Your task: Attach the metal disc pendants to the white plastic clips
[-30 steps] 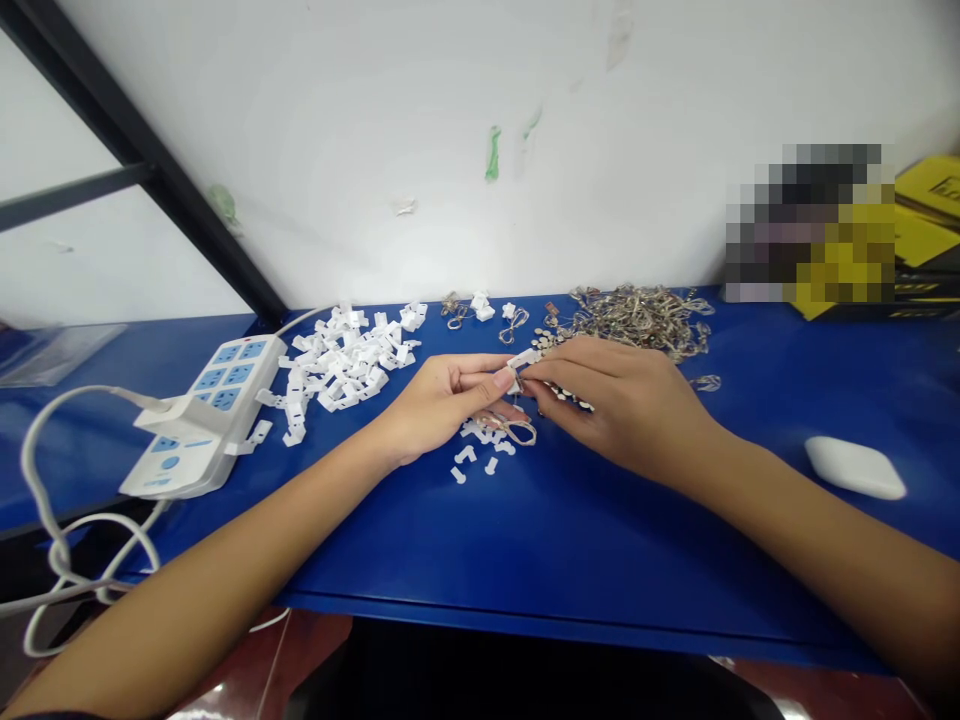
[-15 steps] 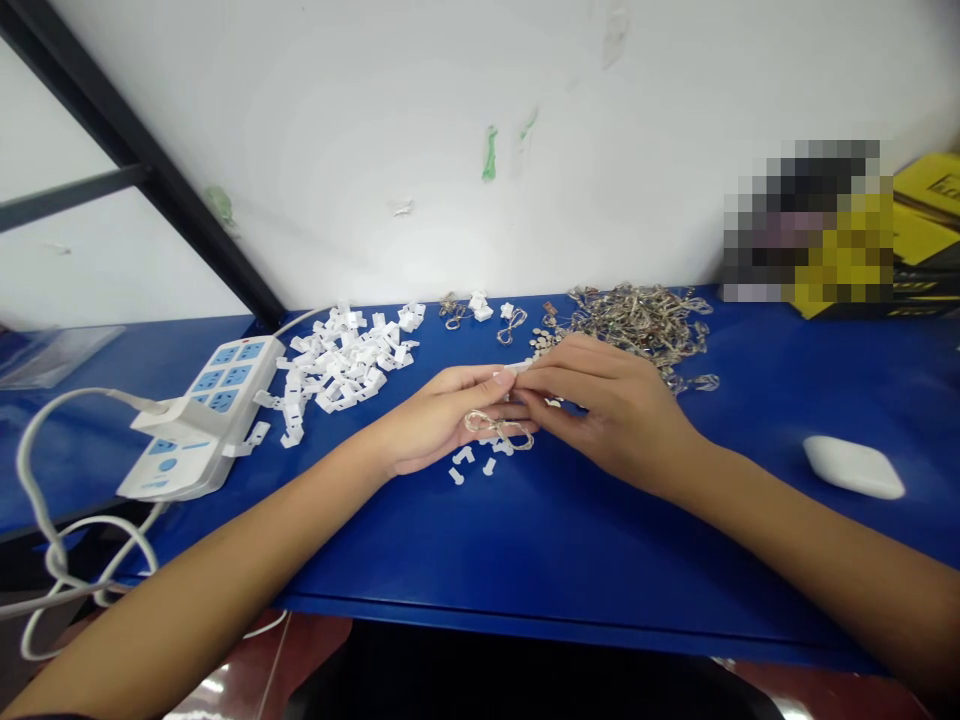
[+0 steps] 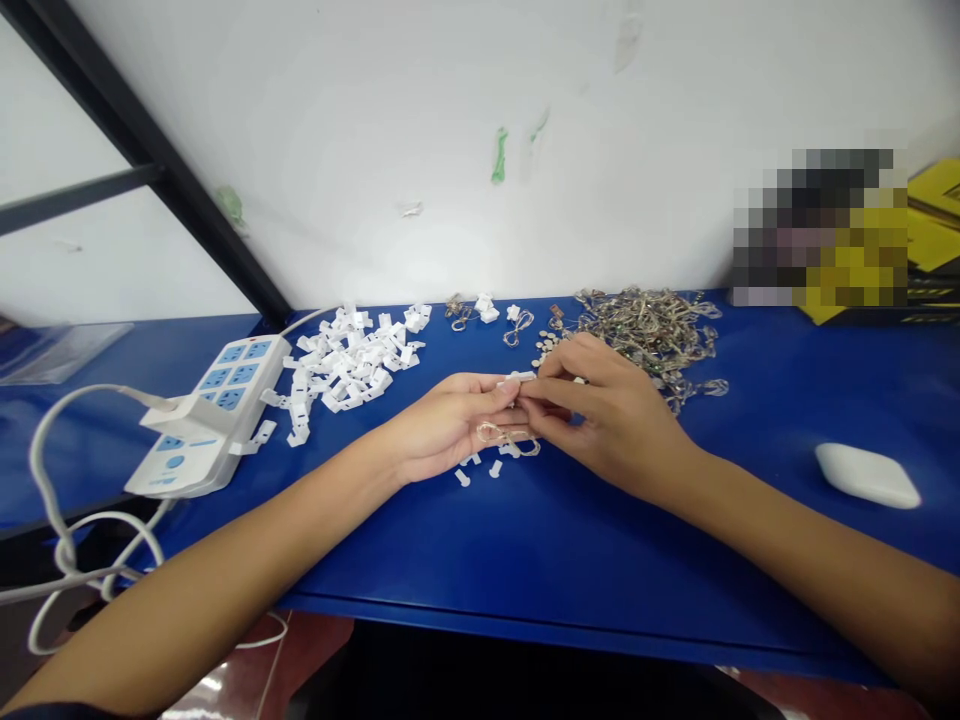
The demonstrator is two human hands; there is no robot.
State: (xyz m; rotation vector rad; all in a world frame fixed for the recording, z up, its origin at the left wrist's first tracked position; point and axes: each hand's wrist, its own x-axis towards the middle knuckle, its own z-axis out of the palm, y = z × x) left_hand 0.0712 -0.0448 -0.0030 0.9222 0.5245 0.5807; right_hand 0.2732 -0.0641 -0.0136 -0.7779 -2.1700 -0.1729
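Near the middle of the blue table, my left hand [image 3: 450,425] holds a small white plastic piece [image 3: 517,378] between thumb and fingers. A looped thin wire [image 3: 508,436] hangs across its lower fingers. My right hand [image 3: 600,405] meets it from the right, thumb and index finger pinched at the same white piece; its fingertips partly hide the piece. Several small white tabs [image 3: 495,469] lie on the table just below the hands. Behind my right hand are small round discs [image 3: 541,345] and a large heap of wired parts [image 3: 645,325].
A pile of white plastic pieces [image 3: 352,355] lies left of centre, beside a power strip [image 3: 217,410] with a white cable [image 3: 45,470]. A white case [image 3: 866,475] sits at right. Yellow boxes [image 3: 930,235] stand at the back right. A wall [image 3: 420,120] rises behind.
The whole view has shifted slightly, moving things a little to the right. Both hands keep their hold on the white piece, which shows a bit more now; the wire loop has swung slightly.
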